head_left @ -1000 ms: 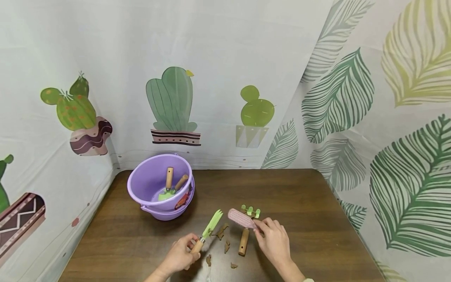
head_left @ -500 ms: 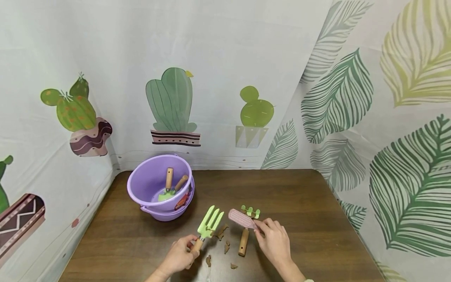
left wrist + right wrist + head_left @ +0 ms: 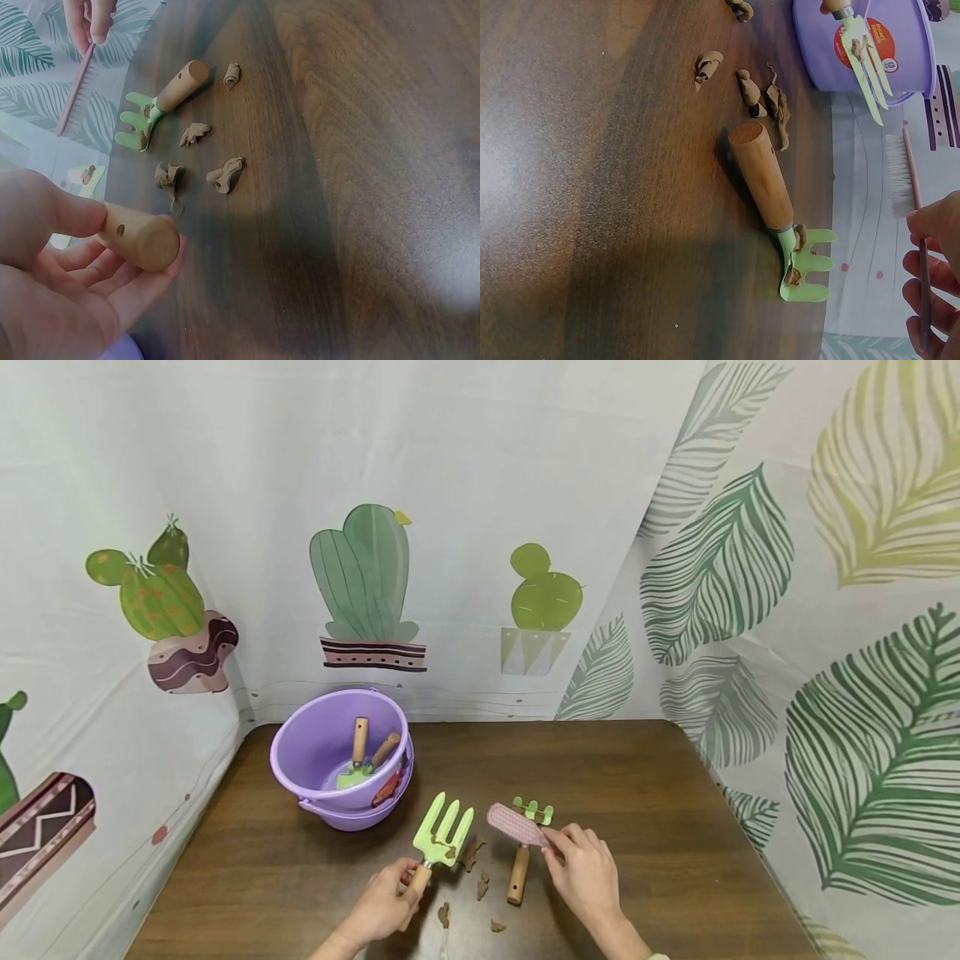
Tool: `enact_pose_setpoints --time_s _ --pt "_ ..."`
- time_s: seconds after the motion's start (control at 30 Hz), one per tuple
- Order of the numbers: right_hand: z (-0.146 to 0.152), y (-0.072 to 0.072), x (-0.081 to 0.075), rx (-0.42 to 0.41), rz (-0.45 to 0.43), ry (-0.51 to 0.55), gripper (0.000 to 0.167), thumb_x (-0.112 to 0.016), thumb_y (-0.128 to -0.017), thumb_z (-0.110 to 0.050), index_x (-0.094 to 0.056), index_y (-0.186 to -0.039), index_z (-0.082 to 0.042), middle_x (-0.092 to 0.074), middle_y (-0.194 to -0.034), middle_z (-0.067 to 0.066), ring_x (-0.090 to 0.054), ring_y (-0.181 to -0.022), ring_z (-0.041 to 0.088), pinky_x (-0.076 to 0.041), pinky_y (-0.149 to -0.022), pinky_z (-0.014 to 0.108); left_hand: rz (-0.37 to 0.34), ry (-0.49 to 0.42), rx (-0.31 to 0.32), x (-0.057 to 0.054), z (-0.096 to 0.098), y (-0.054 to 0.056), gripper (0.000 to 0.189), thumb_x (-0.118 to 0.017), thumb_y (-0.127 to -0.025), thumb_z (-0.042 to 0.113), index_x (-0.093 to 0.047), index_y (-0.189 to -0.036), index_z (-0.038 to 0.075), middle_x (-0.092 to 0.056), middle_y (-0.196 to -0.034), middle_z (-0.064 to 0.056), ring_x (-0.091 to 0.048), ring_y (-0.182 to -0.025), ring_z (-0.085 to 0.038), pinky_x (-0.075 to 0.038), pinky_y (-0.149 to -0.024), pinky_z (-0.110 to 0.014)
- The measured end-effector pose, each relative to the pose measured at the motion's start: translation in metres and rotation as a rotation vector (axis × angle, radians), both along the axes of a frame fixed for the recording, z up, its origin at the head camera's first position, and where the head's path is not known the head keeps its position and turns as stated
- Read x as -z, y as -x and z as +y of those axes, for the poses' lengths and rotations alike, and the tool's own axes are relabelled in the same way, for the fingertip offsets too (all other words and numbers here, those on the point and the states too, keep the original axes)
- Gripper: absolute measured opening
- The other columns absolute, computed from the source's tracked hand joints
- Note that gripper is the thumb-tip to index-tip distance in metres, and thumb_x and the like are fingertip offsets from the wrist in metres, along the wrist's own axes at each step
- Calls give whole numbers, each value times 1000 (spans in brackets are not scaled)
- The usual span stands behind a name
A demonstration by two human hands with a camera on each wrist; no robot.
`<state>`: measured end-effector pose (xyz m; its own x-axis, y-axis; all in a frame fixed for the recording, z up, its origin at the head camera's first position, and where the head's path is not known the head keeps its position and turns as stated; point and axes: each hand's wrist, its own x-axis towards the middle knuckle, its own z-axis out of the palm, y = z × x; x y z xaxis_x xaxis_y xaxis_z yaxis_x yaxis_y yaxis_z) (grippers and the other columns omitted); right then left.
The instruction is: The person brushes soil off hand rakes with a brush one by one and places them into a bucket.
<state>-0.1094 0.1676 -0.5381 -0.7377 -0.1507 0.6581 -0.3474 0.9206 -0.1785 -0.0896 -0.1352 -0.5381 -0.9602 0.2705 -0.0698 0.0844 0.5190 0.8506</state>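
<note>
My left hand (image 3: pixel 386 900) grips the wooden handle of a green garden fork (image 3: pixel 442 833); its three tines point up and away, with brown bits stuck near their base. In the left wrist view, thumb and fingers pinch the handle (image 3: pixel 139 238). My right hand (image 3: pixel 587 875) holds a pink brush (image 3: pixel 516 825) by its handle; white bristles (image 3: pixel 900 176) show in the right wrist view. Below the brush, a small green rake (image 3: pixel 810 266) with a wooden handle (image 3: pixel 518 875) lies on the table, brown bits on its head. Fork and brush are apart.
Several brown clay-like scraps (image 3: pixel 483 885) lie on the wooden table (image 3: pixel 637 785) between the hands. At the back left stands a stack of purple buckets (image 3: pixel 300 752), holding two wooden-handled tools (image 3: pixel 361 740). A printed cloth (image 3: pixel 465 460) hangs behind the table.
My left hand has turned the fork from edge-on so that its broad face shows, its tines shifting slightly left. The right hand and brush stay almost still.
</note>
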Motion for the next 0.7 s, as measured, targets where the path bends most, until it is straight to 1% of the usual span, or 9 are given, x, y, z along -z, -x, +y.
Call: enact_pose_setpoints --time_s 0.1,0.2,0.27,0.4,0.47,0.57,0.6,0.7 --pt "0 0 0 0 -1 0 29 -79 -62 -18 -73 -90 -18 -58 -74 -7 -52 -66 13 -40 -56 32 -26 -44 3 2 0 1 30 -56 -77 -5 -54 -107 -7 -59 -81 -8 -59 -58 -11 -48 -49 -20" --pt "-1 0 1 0 -3 0 29 -79 -62 -18 -73 -90 -18 -58 -75 -7 -52 -66 13 -41 -57 32 -35 -68 9 3 0 1 28 -54 -79 -5 -53 -107 -8 -58 -80 -8 -60 -58 -13 -48 -48 -20" --pt "0 0 1 1 -2 -1 29 -79 -62 -18 -73 -90 -19 -58 -75 -7 -52 -66 13 -40 -57 31 -34 -60 5 4 1 1 27 -55 -79 -4 -53 -106 -7 -57 -79 -7 -60 -57 -12 -48 -47 -20" --pt "-1 0 1 2 -6 -2 29 -79 -62 -18 -73 -90 -19 -58 -75 -8 -52 -66 13 -40 -57 31 -17 -34 2 2 1 0 30 -59 -75 -2 -54 -105 -6 -56 -79 -6 -59 -55 -7 -48 -48 -21" --pt "-1 0 1 2 -6 -2 29 -79 -62 -18 -73 -90 -19 -58 -75 -8 -52 -66 13 -40 -57 31 -2 -8 0 1 0 0 33 -61 -71 -2 -55 -104 -5 -56 -79 -5 -57 -56 -5 -47 -50 -21" --pt "-1 0 1 1 -4 -4 29 -79 -62 -19 -73 -90 -19 -58 -75 -8 -53 -66 13 -40 -57 31 12 24 1 -1 0 -1 37 -62 -66 -1 -57 -103 -3 -57 -79 -4 -54 -61 -4 -45 -54 -21" --pt "-1 0 1 1 -3 -3 29 -79 -62 -19 -73 -90 -19 -58 -75 -8 -53 -66 13 -40 -57 31 11 35 2 -1 0 -1 39 -63 -64 -1 -56 -103 -2 -57 -79 -3 -53 -61 -5 -44 -55 -21" --pt "0 0 2 1 2 -4 28 -78 -62 -19 -73 -90 -19 -58 -75 -7 -53 -66 13 -40 -56 31 -18 24 2 -2 0 -1 43 -61 -62 -4 -55 -104 -1 -56 -80 -4 -52 -56 -6 -45 -49 -22"
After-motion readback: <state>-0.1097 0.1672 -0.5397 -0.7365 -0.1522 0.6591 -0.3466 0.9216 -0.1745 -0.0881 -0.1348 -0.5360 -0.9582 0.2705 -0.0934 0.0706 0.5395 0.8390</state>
